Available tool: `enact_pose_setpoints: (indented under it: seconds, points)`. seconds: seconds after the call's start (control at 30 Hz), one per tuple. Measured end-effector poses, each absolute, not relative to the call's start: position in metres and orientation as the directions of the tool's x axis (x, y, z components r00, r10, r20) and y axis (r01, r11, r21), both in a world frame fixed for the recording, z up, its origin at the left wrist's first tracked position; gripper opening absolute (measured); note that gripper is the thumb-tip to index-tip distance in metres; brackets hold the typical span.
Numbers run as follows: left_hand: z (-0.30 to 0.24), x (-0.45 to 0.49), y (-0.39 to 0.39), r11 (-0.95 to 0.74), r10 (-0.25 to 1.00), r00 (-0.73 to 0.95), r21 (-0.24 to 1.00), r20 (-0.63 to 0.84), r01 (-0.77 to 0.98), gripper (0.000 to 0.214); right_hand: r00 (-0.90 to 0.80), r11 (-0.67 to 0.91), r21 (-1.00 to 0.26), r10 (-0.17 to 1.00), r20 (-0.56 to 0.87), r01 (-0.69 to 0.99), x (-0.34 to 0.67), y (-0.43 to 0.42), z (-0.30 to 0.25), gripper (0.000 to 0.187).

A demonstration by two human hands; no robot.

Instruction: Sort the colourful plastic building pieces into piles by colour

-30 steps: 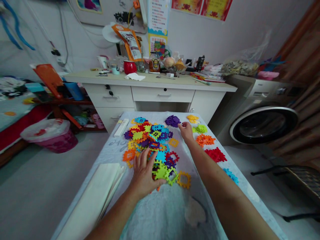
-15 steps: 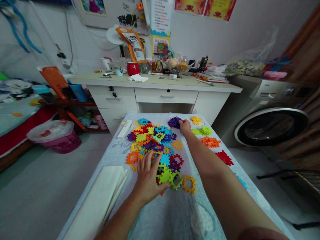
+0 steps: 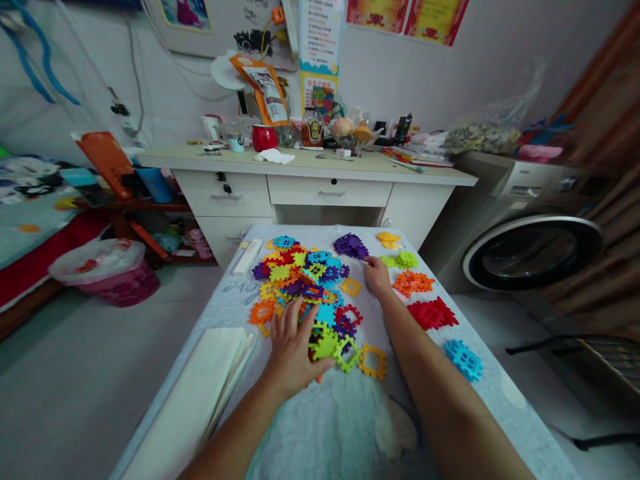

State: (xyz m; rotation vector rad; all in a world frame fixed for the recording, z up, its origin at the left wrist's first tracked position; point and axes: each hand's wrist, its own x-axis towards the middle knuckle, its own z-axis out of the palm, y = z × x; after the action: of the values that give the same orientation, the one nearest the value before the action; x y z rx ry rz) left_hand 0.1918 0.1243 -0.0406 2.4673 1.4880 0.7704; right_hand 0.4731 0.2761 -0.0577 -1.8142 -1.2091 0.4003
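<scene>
The right hand (image 3: 377, 275), bunched (around anything or not, I cannot tell), draws back from the seemingly sorted purple pile (image 3: 351, 245), left hand (image 3: 294, 352) wide at the mixed heap (image 3: 312, 291).

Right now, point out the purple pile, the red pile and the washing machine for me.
Purple pile (image 3: 351, 245): head view, middle of the heap.
Red pile (image 3: 433, 313): head view, middle of the heap.
Washing machine (image 3: 534, 253): head view, on its round door.

Toy pieces (image 3: 325, 343) lie on the table (image 3: 330, 427), the desk (image 3: 300, 191) behind it.
</scene>
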Motion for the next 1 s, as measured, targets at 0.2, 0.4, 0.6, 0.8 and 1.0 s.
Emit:
enact_pose_setpoints:
  seconds: [0.2,0.4,0.6,0.8,1.0]
  points:
    - [-0.039,0.192,0.124,-0.501,0.855,0.378,0.374,0.356,0.78,0.098,0.408,-0.196,-0.611,0.884,0.229,0.767,0.466,0.277,-0.053,0.039]
    - [-0.038,0.192,0.124,-0.484,0.867,0.372,0.388,0.331,0.784,0.099,0.444,-0.248,-0.589,0.87,0.215,0.77,0.457,0.296,-0.049,0.038]
    - [-0.039,0.192,0.124,-0.487,0.866,0.377,0.391,0.328,0.781,0.102,0.394,-0.187,-0.623,0.894,0.212,0.759,0.458,0.32,-0.045,0.041]
    - [-0.037,0.192,0.124,-0.485,0.868,0.376,0.395,0.324,0.78,0.103,0.342,-0.082,-0.661,0.899,0.275,0.746,0.464,0.327,-0.042,0.047]
    - [-0.037,0.193,0.124,-0.48,0.872,0.372,0.4,0.32,0.781,0.103,0.281,0.01,-0.653,0.897,0.34,0.757,0.448,0.306,-0.038,0.038]
